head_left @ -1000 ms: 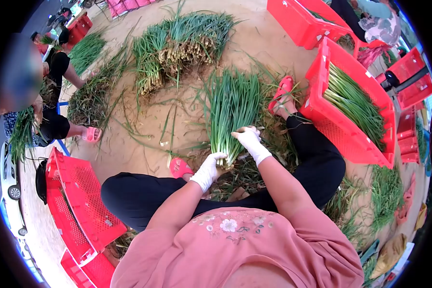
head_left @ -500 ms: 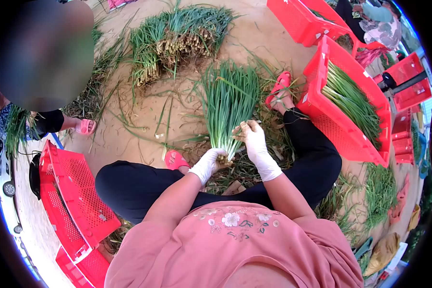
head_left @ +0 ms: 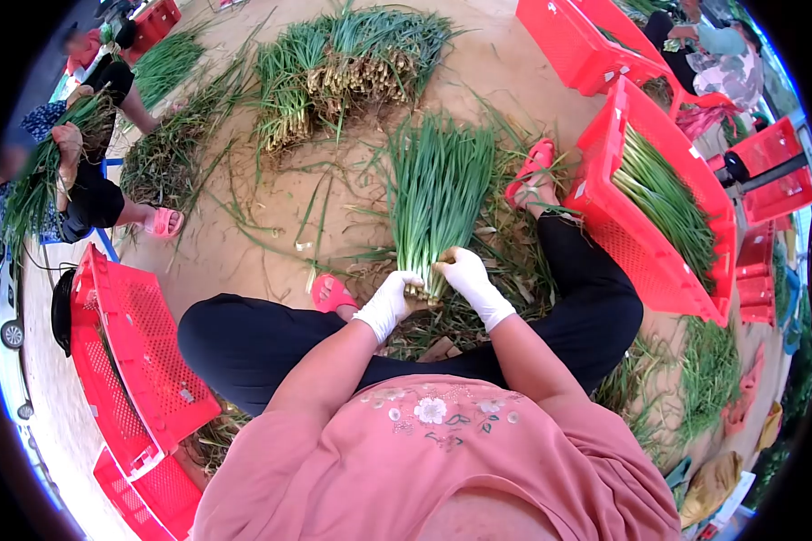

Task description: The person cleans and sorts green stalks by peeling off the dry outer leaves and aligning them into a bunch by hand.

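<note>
A bunch of long green onions (head_left: 438,189) lies in front of me, leaves pointing away and pale root ends toward my lap. My left hand (head_left: 392,299), in a white glove, is closed round the left side of the root ends. From the right, my right hand (head_left: 471,278), gloved too, has its fingers bent against the white stalks just above the roots. Its fingertips are partly hidden among the stalks. Loose leaves and trimmings (head_left: 514,261) lie under and beside the bunch.
A large onion pile (head_left: 361,68) lies ahead. A red crate (head_left: 645,225) with onions stands at the right, another red crate (head_left: 144,352) at the left. A person (head_left: 72,171) at the left holds onions; another person (head_left: 722,63) sits at the far right.
My right hand has come down from above the stalks onto the bunch, and its fingers have closed in. The bunch looks straighter and more even. The left-hand person is now in clearer view.
</note>
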The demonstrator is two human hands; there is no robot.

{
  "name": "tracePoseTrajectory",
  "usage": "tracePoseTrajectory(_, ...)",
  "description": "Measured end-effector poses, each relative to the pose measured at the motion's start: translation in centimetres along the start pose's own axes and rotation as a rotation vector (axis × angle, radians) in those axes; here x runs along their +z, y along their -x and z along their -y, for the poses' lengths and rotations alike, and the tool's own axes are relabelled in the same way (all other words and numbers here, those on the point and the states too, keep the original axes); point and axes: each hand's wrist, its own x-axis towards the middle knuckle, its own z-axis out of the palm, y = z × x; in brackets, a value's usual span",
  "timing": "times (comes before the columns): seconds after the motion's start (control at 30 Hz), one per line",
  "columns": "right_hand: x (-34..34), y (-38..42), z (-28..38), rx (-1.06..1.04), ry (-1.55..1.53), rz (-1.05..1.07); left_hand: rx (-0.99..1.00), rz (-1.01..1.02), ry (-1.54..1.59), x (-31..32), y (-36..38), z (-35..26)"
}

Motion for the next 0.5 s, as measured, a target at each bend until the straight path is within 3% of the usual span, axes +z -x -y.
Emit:
tracePoseTrajectory(0.13,0.9,-1.1,-1.7,0.147,-0.009,0.065,0.005,-0.041,-0.011,0.7,0.4,0.2)
tracePoseTrajectory(0.23,1.1,-0.6,-2.6,0.353,-0.442,0.078,0.009,-0.018,-0.045,0.9,0.5,0.3)
tracePoseTrajectory(0.33,0.3,0.5,-1.4,0.460,-0.654,0.008,0.007,-0.009,-0.049,0.8,0.3,0.4)
tracePoseTrajectory(0.4,-0.3,0.5,-0.6,0.452,-0.574,-0.003,-0.007,-0.013,-0.051,0.9,0.2,0.4)
tracePoseTrajectory(0.47,-0.6,0.3,-0.5,0.296,-0.264,0.106,-0.022,-0.019,-0.051,0.9,0.3,0.5)
tracePoseTrajectory(0.5,-0.5,0.2,-0.7,0.319,-0.445,0.149,-0.013,-0.004,-0.046,0.9,0.3,0.5)
